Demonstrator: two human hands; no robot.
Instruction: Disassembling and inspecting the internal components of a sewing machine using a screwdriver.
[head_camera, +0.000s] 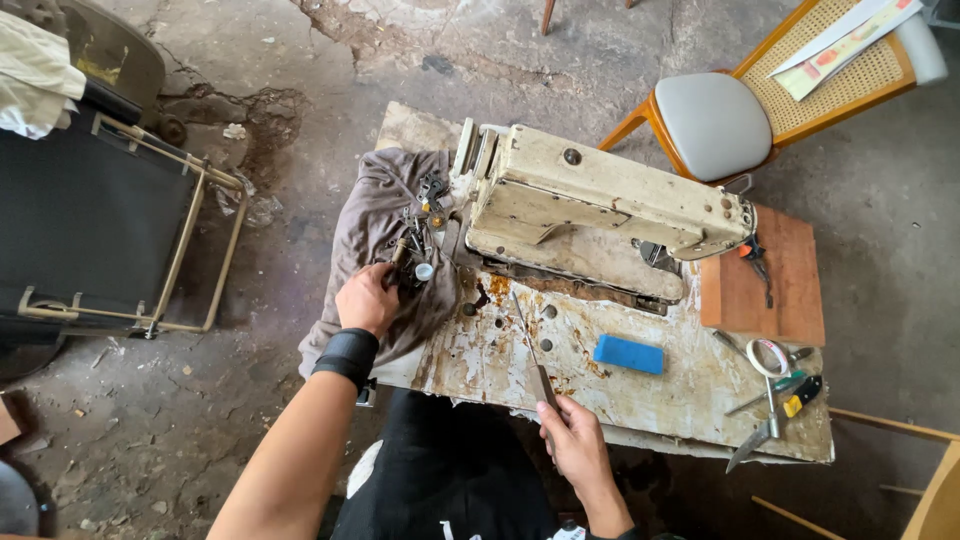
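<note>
The left hand (367, 299) is closed around a small dark part, too small to identify, on the grey cloth (385, 205) that covers the left end of the worktable (655, 400). The right hand (573, 440) grips the handle of one long screwdriver (530, 345) at the table's near edge; the shaft points away from the person toward the sewing machine (590, 210).

The machine is tipped back, its underside exposed, and occupies the rear centre of the tabletop. Between the machine and the near edge lies a band of bare, peeling surface. One blue block (629, 354) lies on that band, well apart from both hands.

A heap of small metal parts (422, 225) rests on the cloth just beyond the left hand; the count cannot be determined. The cloth hangs over the table's left edge.

One wooden board (765, 290) sits at the right end, behind a cluster of hand tools (775, 400) at the near right corner.

Open floor lies left of the table, bounded by one black folding cot (90, 220). One cushioned wooden chair (770, 100) stands beyond the machine.
</note>
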